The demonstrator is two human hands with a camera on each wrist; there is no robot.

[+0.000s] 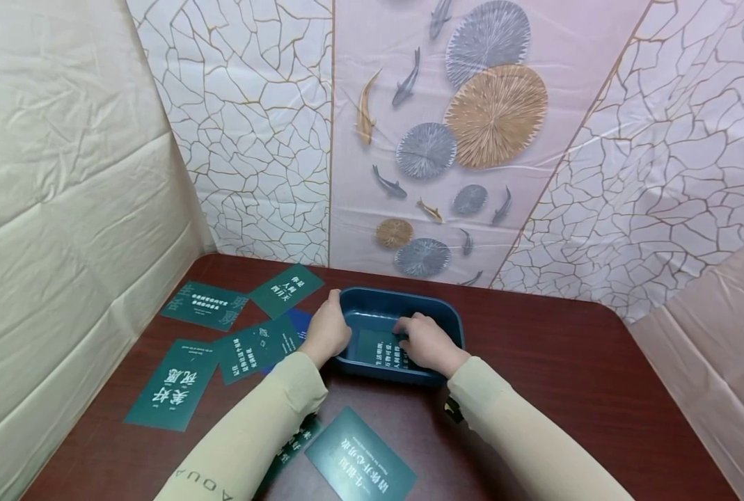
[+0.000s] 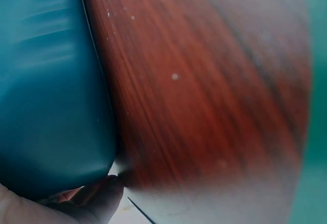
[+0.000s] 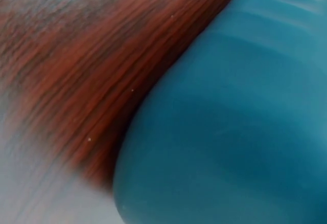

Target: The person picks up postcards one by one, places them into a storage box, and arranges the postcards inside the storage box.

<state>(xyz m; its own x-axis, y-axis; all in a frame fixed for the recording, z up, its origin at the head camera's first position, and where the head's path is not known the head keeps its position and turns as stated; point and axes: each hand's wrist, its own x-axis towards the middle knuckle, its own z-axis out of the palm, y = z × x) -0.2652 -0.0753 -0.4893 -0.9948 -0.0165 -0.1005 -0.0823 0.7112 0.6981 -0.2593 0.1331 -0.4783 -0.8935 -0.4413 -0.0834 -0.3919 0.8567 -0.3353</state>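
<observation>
A dark blue plastic basin (image 1: pixel 372 372) stands on the table. My left hand (image 1: pixel 329 330) grips its left end; in the left wrist view the fingers (image 2: pixel 102 198) curl at the corner of the basin (image 2: pixel 56 106). Inside it is a green card (image 1: pixel 378 348) with white characters. My right hand (image 1: pixel 431 342) reaches over the right end and pinches that card at its right side, covering part of it. The right wrist view has only the outer wall of the basin (image 3: pixel 219 132), with no fingers visible.
Several green cards, such as one (image 1: pixel 172 386) at the left, lie on the dark red wooden table (image 1: pixel 534 362). A blue card (image 1: pixel 299 321) is partly covered. Nearer me lie another card (image 1: pixel 360 459) and one partly under my left sleeve (image 1: pixel 293 445). Patterned cloth (image 1: pixel 271 139) hangs behind.
</observation>
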